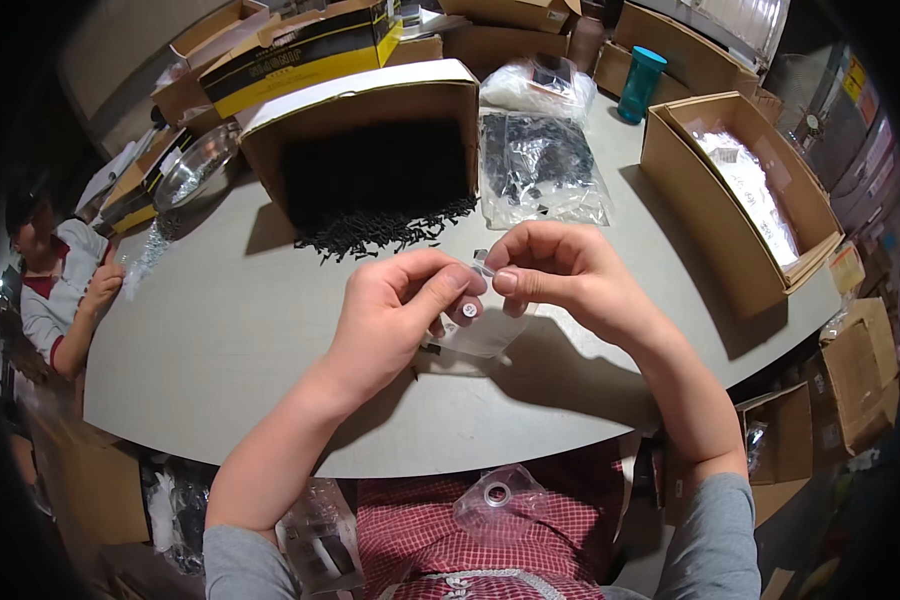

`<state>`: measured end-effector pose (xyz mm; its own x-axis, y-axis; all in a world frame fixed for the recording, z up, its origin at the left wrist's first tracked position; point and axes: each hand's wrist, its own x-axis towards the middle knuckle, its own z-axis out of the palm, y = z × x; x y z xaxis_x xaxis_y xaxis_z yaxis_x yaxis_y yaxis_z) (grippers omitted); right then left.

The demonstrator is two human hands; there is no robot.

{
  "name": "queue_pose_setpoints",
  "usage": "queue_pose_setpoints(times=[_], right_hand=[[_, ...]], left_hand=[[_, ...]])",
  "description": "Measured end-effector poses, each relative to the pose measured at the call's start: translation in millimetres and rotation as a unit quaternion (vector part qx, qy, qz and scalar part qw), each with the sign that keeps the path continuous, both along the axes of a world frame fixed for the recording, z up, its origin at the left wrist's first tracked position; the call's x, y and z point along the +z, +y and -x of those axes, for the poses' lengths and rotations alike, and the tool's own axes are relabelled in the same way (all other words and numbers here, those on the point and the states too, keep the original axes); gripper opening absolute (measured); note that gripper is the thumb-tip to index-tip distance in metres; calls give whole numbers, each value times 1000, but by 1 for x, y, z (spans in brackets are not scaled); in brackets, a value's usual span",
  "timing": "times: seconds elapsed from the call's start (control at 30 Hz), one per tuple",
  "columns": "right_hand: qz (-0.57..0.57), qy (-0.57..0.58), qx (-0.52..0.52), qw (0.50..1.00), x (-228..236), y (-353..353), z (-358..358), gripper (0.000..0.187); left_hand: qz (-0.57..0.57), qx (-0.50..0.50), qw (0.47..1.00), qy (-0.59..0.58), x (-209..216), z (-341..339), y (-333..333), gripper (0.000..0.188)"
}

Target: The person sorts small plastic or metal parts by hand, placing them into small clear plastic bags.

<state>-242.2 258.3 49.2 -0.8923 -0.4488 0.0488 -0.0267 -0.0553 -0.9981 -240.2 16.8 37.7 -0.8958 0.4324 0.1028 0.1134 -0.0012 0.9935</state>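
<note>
left fingers [448,285] and right fingers [532,286] pinch a clear bag [478,338], loose black pieces [370,234] before an open carton [370,88] beyond.

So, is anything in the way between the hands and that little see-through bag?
No, nothing visible is. The left hand and the right hand both pinch the little see-through bag near its upper edge. The pile of small black pieces lies farther back on the table, not between them.

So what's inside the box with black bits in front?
A dark heap of small black pieces sits in the box and spills onto the table. The heap covers the box's floor and back, so those can't be seen.
</note>
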Motion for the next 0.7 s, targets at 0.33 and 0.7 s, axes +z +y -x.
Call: queue_pose_setpoints(times=[0.33,0.7], right_hand=[[-4,-4,44,999,-6,1,0,17],[-140,31,27,989,2,-8,-14,25]], left_hand=[[84,44,982,162,0,-6,3,14],[178,142,893,387,3,-8,4,14]])
